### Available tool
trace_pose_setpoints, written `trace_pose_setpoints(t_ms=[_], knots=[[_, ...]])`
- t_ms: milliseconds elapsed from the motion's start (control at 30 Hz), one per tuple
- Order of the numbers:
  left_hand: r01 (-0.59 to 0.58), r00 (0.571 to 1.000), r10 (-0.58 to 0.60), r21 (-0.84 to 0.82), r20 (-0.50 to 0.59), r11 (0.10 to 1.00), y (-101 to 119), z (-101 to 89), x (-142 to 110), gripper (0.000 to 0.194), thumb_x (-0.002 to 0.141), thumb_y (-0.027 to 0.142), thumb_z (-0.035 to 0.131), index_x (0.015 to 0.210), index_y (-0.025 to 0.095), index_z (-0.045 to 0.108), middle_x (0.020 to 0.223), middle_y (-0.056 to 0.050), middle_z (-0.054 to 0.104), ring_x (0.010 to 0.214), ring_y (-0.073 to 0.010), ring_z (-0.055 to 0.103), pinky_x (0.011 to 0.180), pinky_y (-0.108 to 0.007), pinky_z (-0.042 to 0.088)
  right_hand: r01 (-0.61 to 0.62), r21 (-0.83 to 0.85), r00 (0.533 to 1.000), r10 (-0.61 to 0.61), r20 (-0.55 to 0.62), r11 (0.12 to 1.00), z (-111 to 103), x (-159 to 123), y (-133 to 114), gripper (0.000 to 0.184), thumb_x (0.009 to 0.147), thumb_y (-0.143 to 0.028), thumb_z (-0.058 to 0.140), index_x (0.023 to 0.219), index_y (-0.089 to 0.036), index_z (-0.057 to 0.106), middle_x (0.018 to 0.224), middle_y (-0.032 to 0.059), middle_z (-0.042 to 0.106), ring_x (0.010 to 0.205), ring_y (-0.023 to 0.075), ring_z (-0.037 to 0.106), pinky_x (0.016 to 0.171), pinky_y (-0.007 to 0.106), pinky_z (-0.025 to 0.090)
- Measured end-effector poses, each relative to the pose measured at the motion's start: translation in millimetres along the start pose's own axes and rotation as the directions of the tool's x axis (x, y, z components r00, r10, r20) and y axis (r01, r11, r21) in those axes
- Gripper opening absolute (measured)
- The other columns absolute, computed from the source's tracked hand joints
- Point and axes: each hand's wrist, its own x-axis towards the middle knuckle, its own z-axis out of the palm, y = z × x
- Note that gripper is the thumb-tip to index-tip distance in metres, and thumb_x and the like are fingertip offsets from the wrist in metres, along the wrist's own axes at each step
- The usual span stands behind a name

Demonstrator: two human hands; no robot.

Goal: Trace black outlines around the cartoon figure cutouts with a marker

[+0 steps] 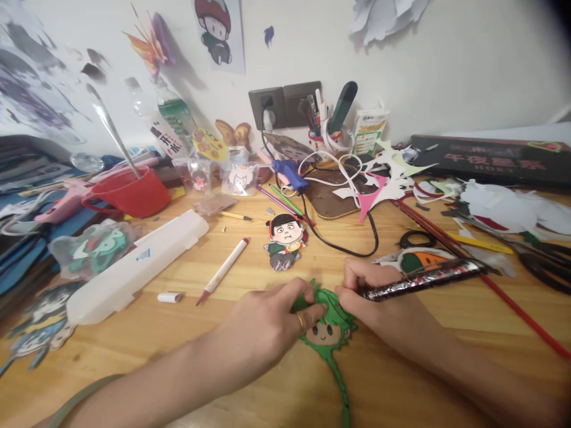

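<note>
A paper cutout of a cartoon head with spiky green hair (325,333) lies on the wooden table, a long green braid trailing toward me. My left hand (270,318) holds it down, fingers bent over the left side of the hair. From the right, my right hand (379,294) grips a shiny dark patterned pen (426,279), its back end pointing right. Fingers hide the pen's tip at the hair's upper right edge. Just beyond stands out a flat cutout of a black-haired figure (284,242). Left of my hands lie a white marker with a dark red tip (223,270) and its cap (170,297).
A white plastic case (143,264) and a red mug (134,193) are at left. Behind are a blue glue gun (289,174) with a looping black cable and a pen holder (332,139). Scissors (542,261), paper scraps and a long red stick (513,306) lie right.
</note>
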Motion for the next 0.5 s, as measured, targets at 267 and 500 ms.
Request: trace_pose_setpoints(t_ms=[267, 500], knots=[[-0.007, 1.0, 0.007, 0.01, -0.007, 1.0, 1.5, -2.3, 0.7, 0.027, 0.095, 0.023, 0.031, 0.11, 0.02, 0.052, 0.095, -0.006, 0.052, 0.063, -0.01, 0.05, 0.052, -0.019, 0.04, -0.014, 0.01, 1.0, 0.013, 0.012, 1.0, -0.8, 0.1, -0.7, 0.023, 0.068, -0.008, 0.046, 0.054, -0.02, 0.032, 0.05, -0.0076, 0.035, 0.048, 0.008, 0.033, 0.044, 0.021, 0.025], [-0.002, 1.0, 0.002, 0.011, -0.014, 1.0, 0.8, -0.6, 0.6, 0.026, 0.095, 0.024, 0.03, 0.109, 0.02, 0.052, 0.095, -0.005, 0.052, 0.063, -0.0097, 0.051, 0.052, -0.019, 0.04, 0.001, 0.01, 1.0, -0.001, 0.017, 1.0, 0.1, 0.4, 0.0, 0.025, 0.067, -0.007, 0.046, 0.053, -0.02, 0.03, 0.05, -0.0074, 0.033, 0.049, 0.0085, 0.033, 0.046, 0.022, 0.025]])
